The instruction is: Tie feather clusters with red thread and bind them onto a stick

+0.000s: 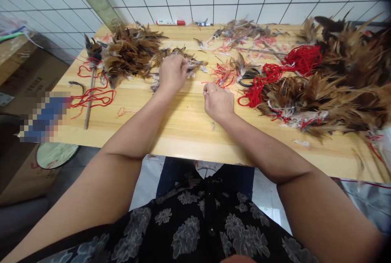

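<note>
My left hand (173, 73) is closed, fingers curled down over a small bunch of brown and white feathers (195, 66) at the middle of the table. Its fingertips are partly hidden among them. To the right, my right hand (219, 101) is closed in a pinch low over the wood; what it holds, if anything, does not show. Just beyond it lie red thread scraps (223, 75), beside black-handled scissors (246, 80) partly covered by feathers. A big heap of brown feathers (131, 53) lies left of my left hand.
Red cord (302, 59) lies tangled at the right, among large feather bundles (293, 96). A stick (89, 100) with red string rests at the left. By the tiled wall are a red marker (170, 23) and a clear container (94, 0). Cardboard boxes (30, 79) stand left.
</note>
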`<state>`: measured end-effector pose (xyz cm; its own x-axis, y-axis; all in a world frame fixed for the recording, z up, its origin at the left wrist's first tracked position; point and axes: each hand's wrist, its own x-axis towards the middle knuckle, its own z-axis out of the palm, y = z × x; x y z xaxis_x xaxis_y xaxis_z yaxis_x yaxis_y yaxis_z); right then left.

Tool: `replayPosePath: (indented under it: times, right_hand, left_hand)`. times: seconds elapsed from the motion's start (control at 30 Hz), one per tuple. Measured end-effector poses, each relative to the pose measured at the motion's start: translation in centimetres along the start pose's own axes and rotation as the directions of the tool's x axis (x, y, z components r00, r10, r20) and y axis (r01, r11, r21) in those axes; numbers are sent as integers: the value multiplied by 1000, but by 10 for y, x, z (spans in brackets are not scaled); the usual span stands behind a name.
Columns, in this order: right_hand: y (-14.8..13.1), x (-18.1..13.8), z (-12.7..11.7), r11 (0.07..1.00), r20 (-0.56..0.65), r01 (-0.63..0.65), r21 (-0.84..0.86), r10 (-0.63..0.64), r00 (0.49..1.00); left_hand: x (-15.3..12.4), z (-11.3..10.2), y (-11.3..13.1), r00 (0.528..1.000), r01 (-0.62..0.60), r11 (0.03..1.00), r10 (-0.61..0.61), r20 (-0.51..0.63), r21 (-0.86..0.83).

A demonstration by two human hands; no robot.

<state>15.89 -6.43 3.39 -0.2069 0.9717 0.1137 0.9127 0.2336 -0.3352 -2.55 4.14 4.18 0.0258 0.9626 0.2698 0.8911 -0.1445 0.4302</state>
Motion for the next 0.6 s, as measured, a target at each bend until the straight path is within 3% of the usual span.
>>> replayPosePath:
  times: [0.1, 0.17, 0.27, 0.33, 0.43, 0.6]
  right_hand:
    - [0, 1, -3, 998, 12, -56, 37, 56, 998]
    - [0, 1, -4, 994, 20, -86, 69, 85, 996]
    - [2, 0, -3, 985, 8, -121, 122, 120, 993]
    - [3, -1, -1, 980, -15, -121, 158, 125, 992]
    - [7, -2, 4, 973, -46, -107, 203, 118, 992]
    - [18, 3, 21, 955, -127, -79, 287, 120, 985]
  left_hand:
    - [-4, 1, -9, 982, 62, 927, -123, -144, -369]
    - [-11, 4, -9, 960, 71, 741, -231, -155, -668]
    - [-28, 6, 2, 968, 94, 388, -250, -6, -917]
    - [-41, 6, 14, 972, 158, 223, -205, 112, -962]
    - [-55, 4, 32, 954, 275, 91, -147, 260, -957]
    - [-65, 7, 41, 928, 371, 72, -11, 371, -926]
